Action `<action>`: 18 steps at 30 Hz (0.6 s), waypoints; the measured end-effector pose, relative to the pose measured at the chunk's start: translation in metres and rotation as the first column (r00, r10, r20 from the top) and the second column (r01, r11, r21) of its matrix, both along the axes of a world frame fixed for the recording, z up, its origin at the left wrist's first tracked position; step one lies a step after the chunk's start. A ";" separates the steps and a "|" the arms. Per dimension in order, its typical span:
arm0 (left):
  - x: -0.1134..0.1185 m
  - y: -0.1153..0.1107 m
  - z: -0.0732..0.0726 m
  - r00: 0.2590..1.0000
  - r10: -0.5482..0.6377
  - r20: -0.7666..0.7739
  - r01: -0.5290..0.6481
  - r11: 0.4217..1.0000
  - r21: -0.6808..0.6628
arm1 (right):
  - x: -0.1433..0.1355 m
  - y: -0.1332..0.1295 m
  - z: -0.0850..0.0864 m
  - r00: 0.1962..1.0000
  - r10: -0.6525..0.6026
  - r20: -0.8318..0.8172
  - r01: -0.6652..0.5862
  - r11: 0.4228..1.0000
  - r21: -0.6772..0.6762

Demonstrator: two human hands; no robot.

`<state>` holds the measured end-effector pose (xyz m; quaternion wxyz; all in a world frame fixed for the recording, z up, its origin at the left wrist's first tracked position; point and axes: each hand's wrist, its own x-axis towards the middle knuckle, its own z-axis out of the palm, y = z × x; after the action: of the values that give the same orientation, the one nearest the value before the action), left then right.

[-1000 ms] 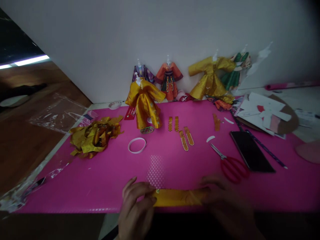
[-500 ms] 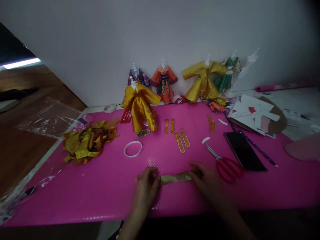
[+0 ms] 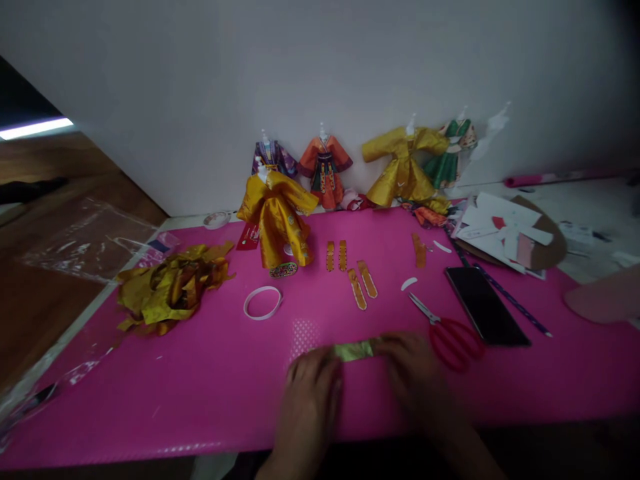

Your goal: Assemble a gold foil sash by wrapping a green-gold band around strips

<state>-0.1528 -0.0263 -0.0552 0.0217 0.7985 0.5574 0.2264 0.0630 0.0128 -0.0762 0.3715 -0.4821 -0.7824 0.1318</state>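
"What's at my far left?"

"A clear bag (image 3: 75,240), then, on your pink mat (image 3: 210,393), a crumpled heap of gold scraps (image 3: 173,287). Next come a pale ring (image 3: 263,303) and, behind it, a gold dress (image 3: 280,230) in front of a purple one (image 3: 287,161)."

"And my left hand?"

"Your left hand (image 3: 311,380) is closed at the left end of the strip (image 3: 354,351), its fingers curled over that end. The strip runs between your hands near the front of the mat, its middle bare, short of four orange tabs (image 3: 343,255). I can't tell whether it touches the mat."

"My right hand?"

"Your right hand (image 3: 414,365), a little blurred, grips the strip's right end."

"Beyond that?"

"Just beside it lie red-handled scissors (image 3: 456,343), blades toward the tabs. Further right you have a dark phone (image 3: 486,307), then a pencil (image 3: 515,301) slanting alongside, with white papers (image 3: 500,227) behind them."
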 end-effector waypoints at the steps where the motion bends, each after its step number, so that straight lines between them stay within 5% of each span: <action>1: 0.002 -0.004 -0.002 0.998 -0.036 -0.046 0.035 0.999 -0.010 | 0.001 -0.004 0.000 0.999 0.037 0.007 -0.037 0.999 0.013; 8: 0.003 -0.012 -0.018 0.964 -0.083 -0.254 0.076 0.996 -0.035 | 0.001 -0.014 -0.014 0.985 0.083 0.151 -0.091 0.994 0.052; 18: 0.003 -0.003 -0.020 0.980 -0.056 -0.193 0.051 0.998 -0.032 | 0.002 -0.003 -0.016 0.993 0.037 0.112 -0.044 0.997 0.058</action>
<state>-0.1495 -0.0289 -0.0748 -0.0159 0.8311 0.5380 0.1396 0.0649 0.0094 -0.0920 0.3391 -0.4613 -0.8150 0.0889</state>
